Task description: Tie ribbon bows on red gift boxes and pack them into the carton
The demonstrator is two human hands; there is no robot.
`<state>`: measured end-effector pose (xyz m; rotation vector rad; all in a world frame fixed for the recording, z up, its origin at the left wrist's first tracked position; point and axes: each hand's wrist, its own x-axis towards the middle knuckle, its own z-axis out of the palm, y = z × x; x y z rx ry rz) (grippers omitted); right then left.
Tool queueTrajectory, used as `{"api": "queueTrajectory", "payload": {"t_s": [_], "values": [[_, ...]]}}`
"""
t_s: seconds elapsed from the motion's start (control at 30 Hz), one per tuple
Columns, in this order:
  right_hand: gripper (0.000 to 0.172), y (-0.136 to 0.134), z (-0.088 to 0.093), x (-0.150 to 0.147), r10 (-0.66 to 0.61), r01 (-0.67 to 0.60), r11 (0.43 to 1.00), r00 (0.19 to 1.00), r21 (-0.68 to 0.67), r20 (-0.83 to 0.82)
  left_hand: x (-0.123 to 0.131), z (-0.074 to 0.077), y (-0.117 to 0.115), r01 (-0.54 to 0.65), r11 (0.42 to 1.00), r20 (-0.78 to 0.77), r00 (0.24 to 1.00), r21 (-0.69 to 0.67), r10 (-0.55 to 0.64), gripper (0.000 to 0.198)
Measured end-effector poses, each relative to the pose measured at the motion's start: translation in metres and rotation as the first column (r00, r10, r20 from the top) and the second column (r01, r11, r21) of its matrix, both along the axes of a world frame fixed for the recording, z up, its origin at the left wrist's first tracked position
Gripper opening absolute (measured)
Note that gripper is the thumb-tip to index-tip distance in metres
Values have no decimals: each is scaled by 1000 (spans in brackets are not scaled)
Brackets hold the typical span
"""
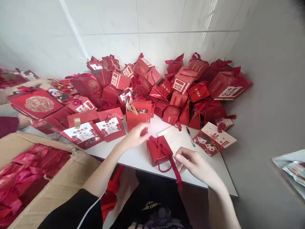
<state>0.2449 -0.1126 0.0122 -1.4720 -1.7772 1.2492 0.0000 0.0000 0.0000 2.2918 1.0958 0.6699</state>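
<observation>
A small red gift box (159, 149) with a ribbon tied in a bow stands near the front edge of the white table. One dark red ribbon tail (176, 173) hangs past that edge, and a ribbon loop droops at the box's front. Just left of the box, my left hand (136, 136) hovers with thumb and index finger apart, holding nothing. On the box's right side is my right hand (190, 160), its fingers loosely curled close to the ribbon tail. I cannot tell whether they touch it; nothing shows in its grasp.
Red gift boxes (143, 86) are heaped along the wall. A handwritten sheet (170, 135), a pen (190, 136) and a printed box (214, 138) lie on the table (135, 156). At left stands a cardboard carton (69, 168) of red boxes; another person's sleeve (8, 125) shows there.
</observation>
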Motion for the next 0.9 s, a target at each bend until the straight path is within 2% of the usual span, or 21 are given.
{"api": "queueTrajectory", "payload": {"t_s": [0.1, 0.17, 0.23, 0.3, 0.4, 0.53, 0.57, 0.63, 0.7, 0.77, 0.83, 0.9], "values": [[27, 8, -33, -16, -255, 219, 957, 947, 189, 197, 13, -11, -9, 103, 991, -49, 993, -88, -107, 25], [24, 13, -47, -23, -311, 257, 936, 925, 241, 220, 15, -15, -16, 63, 990, -71, 995, -124, -73, 20], [22, 18, -54, -25, -294, 245, 940, 935, 236, 200, 12, -14, -23, -32, 988, -103, 995, -148, 16, 17], [23, 24, -54, -25, -257, 219, 955, 947, 200, 192, 6, -11, -30, -110, 973, -145, 986, -203, 82, 20], [25, 33, -47, -24, -202, 179, 976, 958, 127, 204, -3, -6, -42, -154, 927, -160, 982, -341, 104, 29], [26, 39, -33, -24, -194, 177, 980, 945, 87, 264, -13, -3, -55, -158, 809, -98, 987, -566, 125, 34], [25, 39, -29, -23, -181, 171, 983, 941, 60, 285, -15, -2, -56, -149, 795, -83, 989, -588, 124, 36], [26, 37, -24, -21, -113, 121, 993, 948, -9, 298, -19, -1, -56, -123, 806, -72, 992, -579, 100, 39], [34, 35, -22, -19, -31, 48, 996, 973, -70, 231, -22, -1, -53, -81, 809, -69, 996, -582, 51, 41], [39, 33, -24, -19, 24, -15, 993, 997, -118, 79, -24, -3, -48, -4, 769, -22, 1000, -639, -14, 41], [41, 31, -29, -20, 26, -41, 985, 995, -168, -93, -24, -7, -44, 80, 714, 69, 997, -696, -45, 38], [44, 29, -36, -23, -24, -17, 981, 978, -194, -206, -23, -13, -42, 134, 677, 159, 987, -723, -25, 36]]}}
